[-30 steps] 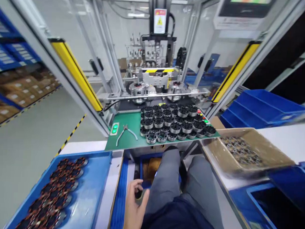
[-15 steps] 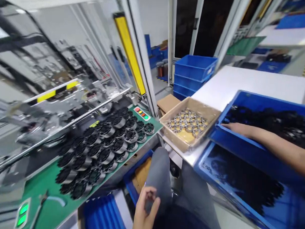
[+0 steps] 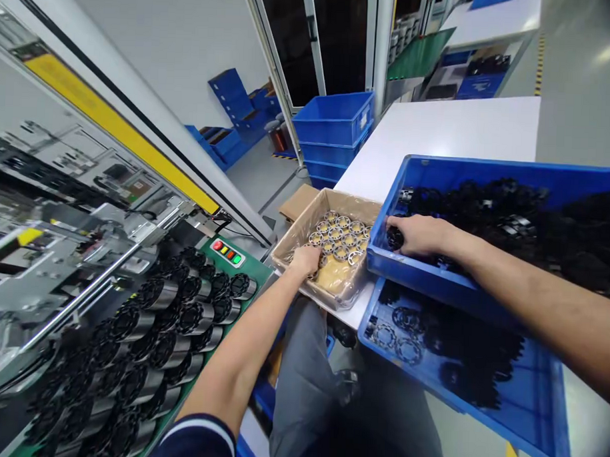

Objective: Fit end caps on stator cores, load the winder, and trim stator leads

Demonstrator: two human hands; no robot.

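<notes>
Beside the tan cardboard box (image 3: 302, 226), our right hand (image 3: 421, 234) holds a black plastic ring (image 3: 395, 239), probably light, rim-graspable. Inside, left hand (image 3: 306, 259): grip unclear.

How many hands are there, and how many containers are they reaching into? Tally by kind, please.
Left hand and right hand: 2
Blue plastic bin of black parts: 1
Plastic-lined cardboard box of metal rings: 1
Total: 4

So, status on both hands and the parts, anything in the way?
Left hand at metal rings in cardboard box. Right hand gripping black part inside blue bin. Bin's side wall stands between hands.
</notes>
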